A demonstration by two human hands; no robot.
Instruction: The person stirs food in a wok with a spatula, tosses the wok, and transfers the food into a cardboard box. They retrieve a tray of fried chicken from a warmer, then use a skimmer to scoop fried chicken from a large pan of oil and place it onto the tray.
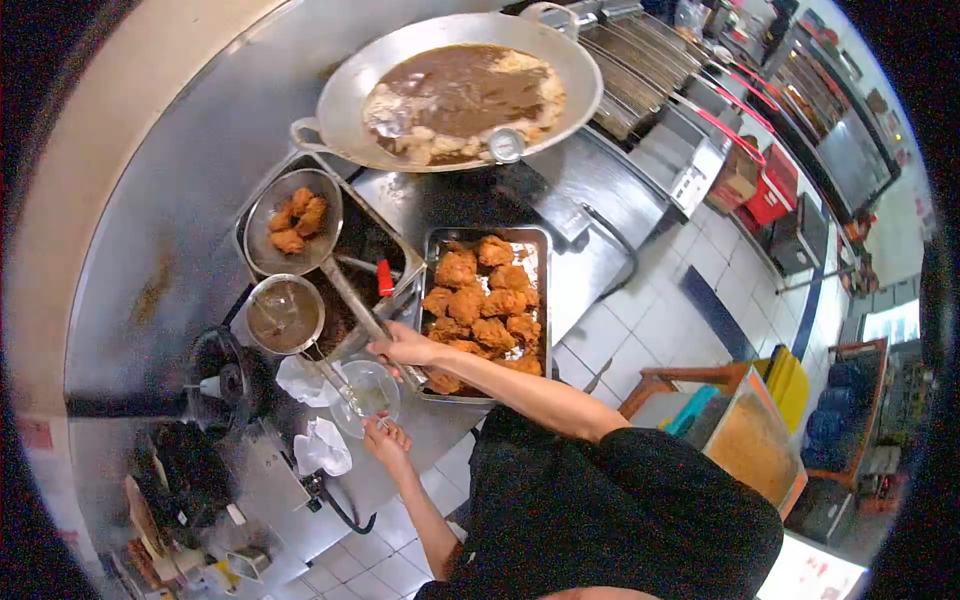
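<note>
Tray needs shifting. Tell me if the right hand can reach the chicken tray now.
Probably yes: the right hand sits beside the tray, nothing between, but it grips a strainer handle, so it isn't free.

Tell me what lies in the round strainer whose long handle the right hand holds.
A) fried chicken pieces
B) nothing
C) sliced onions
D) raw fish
A: the right hand grips the handle of the strainer, and brown fried chicken pieces lie in its bowl.
</note>
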